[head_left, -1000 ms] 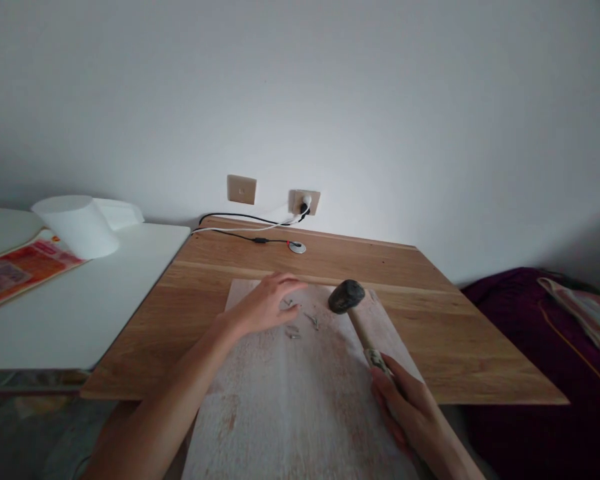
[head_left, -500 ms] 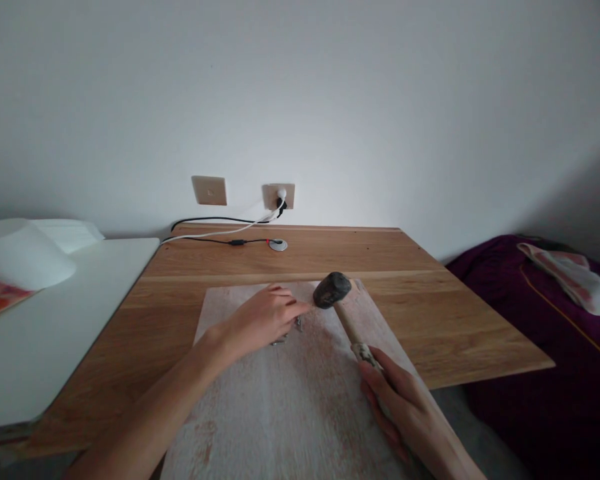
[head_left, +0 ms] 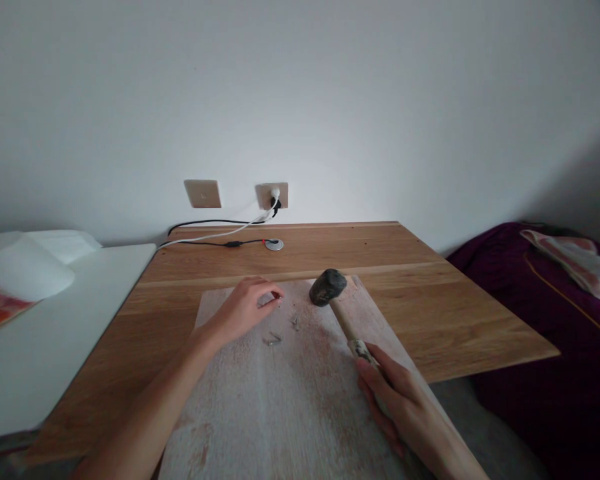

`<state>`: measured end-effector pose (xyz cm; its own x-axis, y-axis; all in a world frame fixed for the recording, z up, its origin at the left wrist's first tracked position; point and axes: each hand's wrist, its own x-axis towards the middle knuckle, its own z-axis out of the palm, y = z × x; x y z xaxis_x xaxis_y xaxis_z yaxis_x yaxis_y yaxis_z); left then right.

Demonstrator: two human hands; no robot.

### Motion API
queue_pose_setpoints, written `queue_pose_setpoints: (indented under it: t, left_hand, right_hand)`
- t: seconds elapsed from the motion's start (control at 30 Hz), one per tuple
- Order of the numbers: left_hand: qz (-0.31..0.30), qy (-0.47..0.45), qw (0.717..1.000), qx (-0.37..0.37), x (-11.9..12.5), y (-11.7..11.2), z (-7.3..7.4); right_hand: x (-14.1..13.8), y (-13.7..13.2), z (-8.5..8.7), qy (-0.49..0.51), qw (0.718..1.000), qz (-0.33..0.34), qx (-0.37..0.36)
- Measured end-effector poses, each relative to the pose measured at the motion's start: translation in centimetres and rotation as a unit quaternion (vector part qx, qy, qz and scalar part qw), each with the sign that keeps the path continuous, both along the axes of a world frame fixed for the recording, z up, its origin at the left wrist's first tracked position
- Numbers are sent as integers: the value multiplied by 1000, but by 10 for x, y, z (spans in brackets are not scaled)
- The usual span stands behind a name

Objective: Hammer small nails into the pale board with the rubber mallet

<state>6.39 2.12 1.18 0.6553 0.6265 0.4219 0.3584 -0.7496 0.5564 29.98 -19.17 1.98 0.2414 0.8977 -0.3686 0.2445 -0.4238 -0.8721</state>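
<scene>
Right hand (head_left: 397,395), lower right of frame: closed around the handle of the mallet (head_left: 327,288), whose black head sits right of centre, above or on the whitish board (head_left: 280,407). Left hand (head_left: 243,308), just left of centre: fingers curled toward thumb, tips close together; cannot tell whether anything is pinched. Small metal fasteners (head_left: 273,340) lie on the board near frame centre, beside the left hand. Board rests on the wooden desk (head_left: 430,313).
</scene>
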Motion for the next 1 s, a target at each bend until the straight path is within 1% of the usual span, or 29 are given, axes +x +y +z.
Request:
queue_pose_setpoints:
  t: [0.13,0.23,0.37,0.53,0.67,0.77,0.87,1.0]
  left_hand:
    - [-3,25,1000,18,-1,-1,1]
    - [-1,32,999,22,-2,-2,1]
    - [-8,38,999,18,-2,-4,3]
    - [0,44,998,36,-3,-4,3]
    - [-16,43,999,22,-3,-3,1]
    - [-21,45,999,15,-3,-3,0]
    - [-24,47,998,23,-3,-4,0]
    - [-14,49,998,41,-3,-3,0]
  right_hand:
    - [1,-2,-7,1,1000,6,16]
    - [1,-2,-9,3,1000,0,21]
    - [0,0,-9,0,1000,-4,19]
    - [1,-1,-9,6,1000,-15,18]
    - [0,-2,-6,18,1000,1,22]
    - [-1,-2,-5,13,1000,-1,24]
    - [-1,-2,-5,9,1000,-1,20]
    - [1,-3,-6,6,1000,-3,21]
